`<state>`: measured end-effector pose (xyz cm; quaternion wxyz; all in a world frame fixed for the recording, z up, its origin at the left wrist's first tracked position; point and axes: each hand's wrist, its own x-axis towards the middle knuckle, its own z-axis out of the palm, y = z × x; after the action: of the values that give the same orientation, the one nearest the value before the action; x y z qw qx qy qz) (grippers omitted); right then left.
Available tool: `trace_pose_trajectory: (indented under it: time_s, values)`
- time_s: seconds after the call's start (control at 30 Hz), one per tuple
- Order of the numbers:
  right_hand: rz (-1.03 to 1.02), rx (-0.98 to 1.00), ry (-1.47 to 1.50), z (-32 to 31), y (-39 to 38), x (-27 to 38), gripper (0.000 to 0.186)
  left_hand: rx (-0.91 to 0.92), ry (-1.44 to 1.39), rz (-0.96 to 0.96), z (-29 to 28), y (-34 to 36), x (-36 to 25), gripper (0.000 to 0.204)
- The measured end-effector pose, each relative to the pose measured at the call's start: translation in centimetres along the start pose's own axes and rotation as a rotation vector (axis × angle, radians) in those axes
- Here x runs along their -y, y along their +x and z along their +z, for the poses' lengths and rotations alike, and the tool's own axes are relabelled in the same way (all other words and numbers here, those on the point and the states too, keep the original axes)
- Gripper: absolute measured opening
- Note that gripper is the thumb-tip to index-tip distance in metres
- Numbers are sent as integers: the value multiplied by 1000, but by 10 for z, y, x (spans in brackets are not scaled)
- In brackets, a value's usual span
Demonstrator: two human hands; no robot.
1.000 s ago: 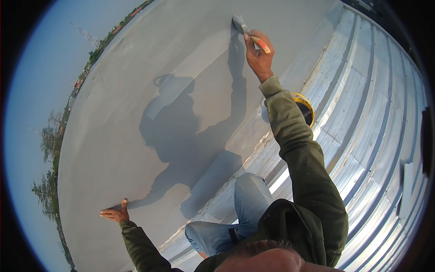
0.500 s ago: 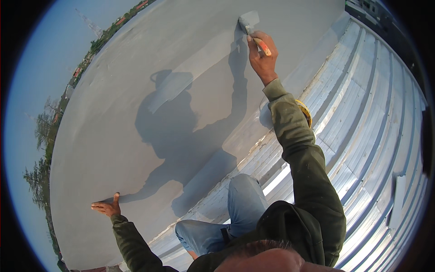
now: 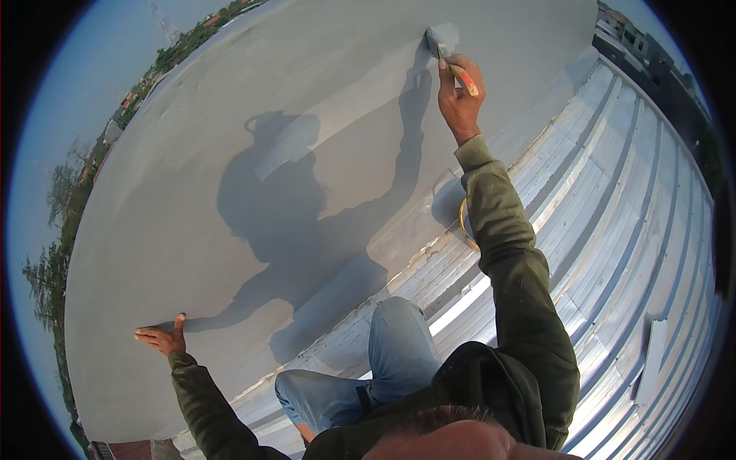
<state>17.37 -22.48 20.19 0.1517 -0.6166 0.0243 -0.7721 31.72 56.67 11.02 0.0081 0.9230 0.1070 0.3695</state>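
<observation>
Up near the top of the grey plastered surface (image 3: 123, 261), my right hand (image 3: 461, 96) grips a paintbrush (image 3: 460, 77) with a light wooden handle marked red. Its grey-coated bristles touch the surface beside a pale wet patch, and a longer pale band runs down across my shadow. At the lower left, my left hand (image 3: 162, 336) lies against the surface with fingers stretched out, holding nothing. A bucket with a yellow rim (image 3: 464, 224) is partly hidden behind my right forearm.
Ribbed metal roofing (image 3: 606, 230) runs along the right, with a loose strip (image 3: 652, 360) lying on it. My bent knees (image 3: 395, 341) are at the roofing's edge by the surface. Trees (image 3: 47, 284), a distant mast and dark buildings (image 3: 644, 54) show beyond.
The view has shifted, so both hands sit farther apart in the picture. A light patch of coating has appeared around the brush tip. More of the buildings at upper right shows.
</observation>
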Motion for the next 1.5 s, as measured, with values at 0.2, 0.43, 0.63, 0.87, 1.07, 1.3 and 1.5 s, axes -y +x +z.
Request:
trace_pose_trajectory:
  time_s: [0.2, 0.43, 0.63, 0.87, 1.07, 1.3, 1.5]
  values:
    - [46, -49, 216, -1, -10, 55, 11, -5, -17, -16, -13, 1, -3, 153]
    - [21, 4, 7, 4, 10, 4, 4, 47, -73, -31, -23, -8, -24, 151]
    - [-104, 219, 384, 49, -71, 215, 34, 64, -68, -50, -18, -6, -22, 151]
    - [114, 280, 690, 57, -86, 254, 21, 87, -73, -66, -22, -9, -29, 151]
    - [502, 21, 433, 2, -56, 91, 19, 82, -52, -20, -31, -7, -18, 150]
    - [156, 195, 378, 45, -126, 253, 29, 94, -145, 23, -29, -8, -34, 150]
    - [330, 343, 671, 41, -148, 303, 17, 179, -100, -83, -37, -8, -37, 152]
